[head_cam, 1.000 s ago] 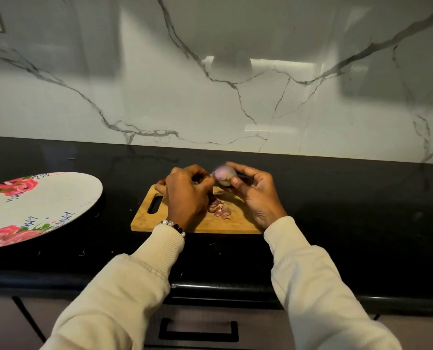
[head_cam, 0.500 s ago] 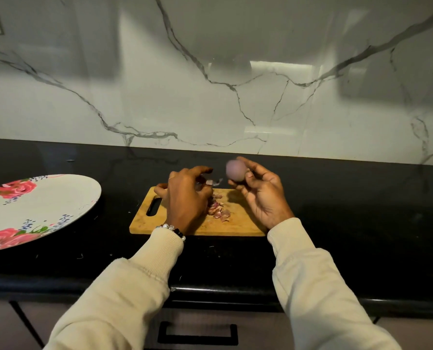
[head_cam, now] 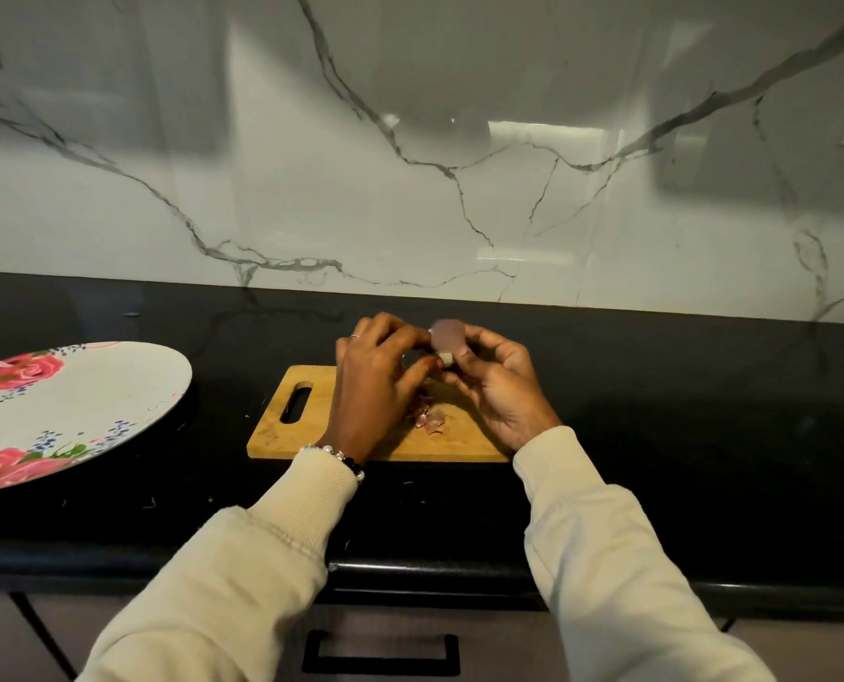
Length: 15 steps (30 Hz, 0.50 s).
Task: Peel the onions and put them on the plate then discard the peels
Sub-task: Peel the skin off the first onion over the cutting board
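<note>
A small pinkish onion (head_cam: 445, 338), blurred, is held above the far edge of the wooden cutting board (head_cam: 306, 438). My right hand (head_cam: 501, 386) grips it from the right with curled fingers and thumb. My left hand (head_cam: 375, 381) meets it from the left, fingers curled, with thumb and fingertips pinching at the onion's lower end. Whether anything else is in the left hand is hidden. A small pile of purple peels (head_cam: 429, 419) lies on the board under the hands. The floral plate (head_cam: 129, 386) sits at the left, with no onion visible on it.
The black counter (head_cam: 680, 435) runs along a white marble backsplash. Its front edge lies below the board, with a drawer handle (head_cam: 380, 654) underneath. Small bits of peel speckle the counter near the board.
Half a second ago my right hand held the onion apart from the left. The two hands have now come back together on it over the board.
</note>
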Tool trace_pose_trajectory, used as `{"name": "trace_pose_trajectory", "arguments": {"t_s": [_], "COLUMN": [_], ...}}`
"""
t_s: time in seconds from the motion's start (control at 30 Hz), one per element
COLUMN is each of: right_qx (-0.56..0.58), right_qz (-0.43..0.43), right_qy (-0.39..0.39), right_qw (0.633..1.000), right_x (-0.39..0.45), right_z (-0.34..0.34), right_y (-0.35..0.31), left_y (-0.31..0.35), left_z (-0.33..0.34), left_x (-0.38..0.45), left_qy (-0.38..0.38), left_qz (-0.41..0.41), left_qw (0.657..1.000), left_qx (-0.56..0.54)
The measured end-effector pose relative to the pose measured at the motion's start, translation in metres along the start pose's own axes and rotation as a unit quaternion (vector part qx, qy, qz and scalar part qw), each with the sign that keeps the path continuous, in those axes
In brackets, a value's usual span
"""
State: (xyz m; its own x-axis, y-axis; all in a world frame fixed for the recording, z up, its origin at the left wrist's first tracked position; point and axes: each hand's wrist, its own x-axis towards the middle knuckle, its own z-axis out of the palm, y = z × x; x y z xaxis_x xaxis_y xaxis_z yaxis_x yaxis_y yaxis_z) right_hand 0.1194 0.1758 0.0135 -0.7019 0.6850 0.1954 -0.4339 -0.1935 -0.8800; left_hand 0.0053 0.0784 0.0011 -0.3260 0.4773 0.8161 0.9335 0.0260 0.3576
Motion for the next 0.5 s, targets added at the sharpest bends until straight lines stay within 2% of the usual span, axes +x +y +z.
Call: {"name": "trace_pose_trajectory", "arguments": {"t_s": [0.3,0.5], "right_qx": [-0.023,-0.052], "right_qz": [-0.003,0.006], "right_qy": [-0.007,0.004], "right_qw": [1.0,0.999], "right_x": [0.0005,-0.0008], "right_z": [0.0001,0.0017], "right_y": [0.0022,0.0025], "left_y": [-0.0021,-0.0022], "left_z": [-0.002,-0.0023], "left_x": [-0.0015,-0.0029], "left_qy": [0.026,0.012], "left_qz": [0.004,0.014], "left_qw": [0.998,0.999], "left_qx": [-0.049,-0.031]}}
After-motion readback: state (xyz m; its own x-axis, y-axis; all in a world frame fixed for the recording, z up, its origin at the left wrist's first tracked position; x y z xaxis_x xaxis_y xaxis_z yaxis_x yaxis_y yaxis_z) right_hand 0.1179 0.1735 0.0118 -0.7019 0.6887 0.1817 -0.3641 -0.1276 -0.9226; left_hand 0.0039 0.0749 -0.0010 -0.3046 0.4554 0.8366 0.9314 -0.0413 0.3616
